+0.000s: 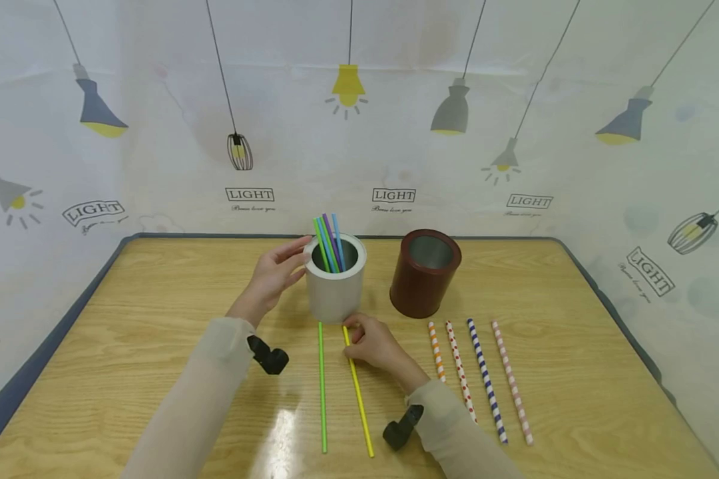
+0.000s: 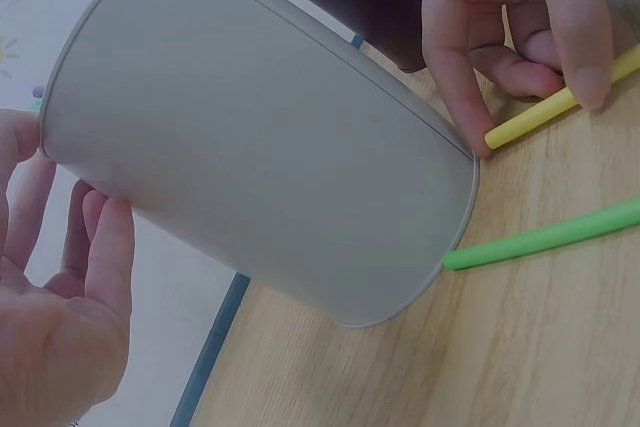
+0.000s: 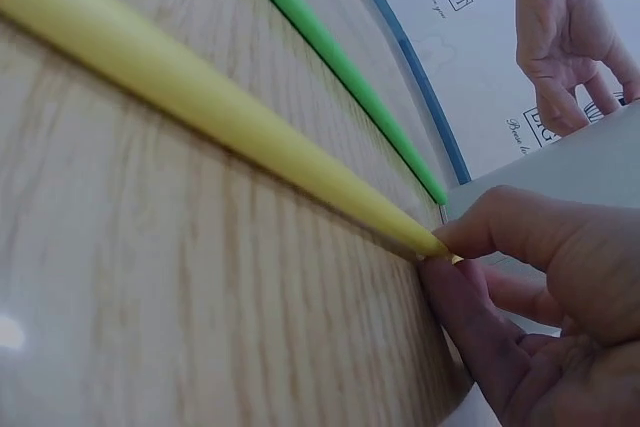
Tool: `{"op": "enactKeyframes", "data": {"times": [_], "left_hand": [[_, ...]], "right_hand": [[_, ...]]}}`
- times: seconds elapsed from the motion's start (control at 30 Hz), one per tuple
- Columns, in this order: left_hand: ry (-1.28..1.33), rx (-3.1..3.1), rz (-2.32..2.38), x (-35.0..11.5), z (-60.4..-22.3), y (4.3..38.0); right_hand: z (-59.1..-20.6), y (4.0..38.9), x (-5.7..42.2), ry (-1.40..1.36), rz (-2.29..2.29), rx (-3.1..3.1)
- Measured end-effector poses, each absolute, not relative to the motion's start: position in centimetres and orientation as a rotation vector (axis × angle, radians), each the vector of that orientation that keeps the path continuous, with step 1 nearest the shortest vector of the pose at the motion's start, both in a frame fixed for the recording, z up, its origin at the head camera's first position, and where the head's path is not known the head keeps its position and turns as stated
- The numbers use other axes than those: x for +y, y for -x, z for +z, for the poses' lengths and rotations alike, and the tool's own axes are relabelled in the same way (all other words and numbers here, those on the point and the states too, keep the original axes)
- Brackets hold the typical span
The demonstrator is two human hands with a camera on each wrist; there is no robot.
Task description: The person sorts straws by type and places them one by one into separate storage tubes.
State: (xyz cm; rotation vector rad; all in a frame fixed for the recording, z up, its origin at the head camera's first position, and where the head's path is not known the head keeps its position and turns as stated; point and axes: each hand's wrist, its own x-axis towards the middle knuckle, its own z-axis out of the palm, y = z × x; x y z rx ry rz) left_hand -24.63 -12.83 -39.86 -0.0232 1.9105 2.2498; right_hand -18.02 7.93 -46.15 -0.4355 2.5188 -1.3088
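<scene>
A white cylindrical holder (image 1: pixel 335 296) stands upright with several green, blue and purple straws (image 1: pixel 326 243) leaning inside it. My left hand (image 1: pixel 269 276) is at its left side, loosely bent fingers touching the wall near the rim. In front of the holder, my right hand (image 1: pixel 374 342) pinches the far end of a yellow straw (image 1: pixel 360 406) between thumb and finger. That straw lies along the wooden table, as the right wrist view (image 3: pixel 230 132) shows. Left of it lies a green straw (image 1: pixel 322 392), its far end right at the holder's base.
A dark red-brown cylindrical holder (image 1: pixel 419 286) stands right of the white one. In front of it lie patterned straws: orange-striped (image 1: pixel 436 352), red-dotted (image 1: pixel 460 369), blue-striped (image 1: pixel 486 379) and pink-striped (image 1: pixel 512 382). A printed backdrop (image 1: pixel 311 159) rises behind the table.
</scene>
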Motion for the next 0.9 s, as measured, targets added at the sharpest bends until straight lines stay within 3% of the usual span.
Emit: {"op": "enactKeyframes", "data": {"times": [0.9], "left_hand": [[0.072,1.875,2.262,-12.65,-39.64,24.59]], "right_hand": [[-46.20,18.00,8.79,0.324,-1.742,2.105]]}}
